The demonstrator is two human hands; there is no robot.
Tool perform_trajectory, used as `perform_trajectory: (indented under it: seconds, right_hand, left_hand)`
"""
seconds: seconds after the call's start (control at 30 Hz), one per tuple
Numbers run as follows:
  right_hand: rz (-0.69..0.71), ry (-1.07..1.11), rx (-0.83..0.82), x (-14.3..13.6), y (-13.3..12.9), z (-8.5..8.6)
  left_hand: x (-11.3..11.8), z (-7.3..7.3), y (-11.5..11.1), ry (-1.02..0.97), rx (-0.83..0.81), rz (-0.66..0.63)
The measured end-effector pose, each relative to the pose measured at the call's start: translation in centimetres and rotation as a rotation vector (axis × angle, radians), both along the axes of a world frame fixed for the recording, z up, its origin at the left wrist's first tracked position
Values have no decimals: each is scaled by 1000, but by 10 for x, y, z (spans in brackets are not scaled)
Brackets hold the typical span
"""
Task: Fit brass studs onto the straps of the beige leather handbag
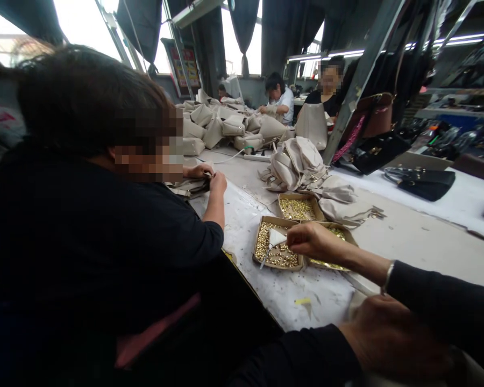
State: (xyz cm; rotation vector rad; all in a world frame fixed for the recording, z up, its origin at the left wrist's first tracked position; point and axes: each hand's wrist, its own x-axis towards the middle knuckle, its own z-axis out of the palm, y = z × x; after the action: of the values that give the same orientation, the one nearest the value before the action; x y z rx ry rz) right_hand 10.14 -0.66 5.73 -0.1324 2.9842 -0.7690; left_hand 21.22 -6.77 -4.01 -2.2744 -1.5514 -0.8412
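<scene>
Tray of gold studs [277, 252], unlabelled, under right hand [312, 240]; wall poster [184, 67] unreadable.

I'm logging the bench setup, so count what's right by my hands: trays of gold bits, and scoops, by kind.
Trays of small gold pieces: 3, near one, far one, right one under the right hand
White scoop: 1
Total: 4
</scene>
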Motion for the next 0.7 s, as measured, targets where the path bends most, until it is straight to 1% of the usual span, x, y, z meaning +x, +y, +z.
perform_trajectory:
  seconds: [0.1, 0.13, 0.17, 0.23, 0.27, 0.33, 0.4, 0.5, 0.57, 0.6, 0.67, 0.7]
  right_hand:
    - [-161, -5, -384, 21, 20, 42]
    - [-214, 1, -499, 32, 28, 57]
    - [-262, 19, -577, 43, 36, 72]
    - [-357, 86, -626, 71, 51, 99]
    - [-416, 131, -638, 87, 58, 110]
    - [-550, 224, -668, 119, 67, 123]
    - [-682, 295, -727, 152, 71, 125]
    - [-848, 374, -870, 195, 64, 113]
    - [-925, 422, -950, 218, 52, 101]
    - [-950, 445, -974, 228, 45, 95]
    - [-974, 488, -992, 244, 29, 87]
    - [-980, 508, -993, 250, 22, 84]
  left_hand:
    - [-4, -3, 9, -312, 96, -73]
    - [-5, -3, 10, -404, 129, -89]
    - [-5, -2, 10, -478, 164, -98]
    - [-6, 3, 6, -629, 240, -99]
    - [-8, 7, 4, -711, 271, -91]
    - [-15, 16, -1, -882, 291, -78]
    - [-25, 27, -3, -1041, 243, -75]
    - [-37, 42, 3, -1236, 122, -94]
    - [-40, 51, 8, -1332, 59, -167]
    - [-42, 55, 10, -1374, 29, -232]
    - [-49, 59, 8, -1429, -7, -338]
    - [-58, 61, 3, -1411, -31, -340]
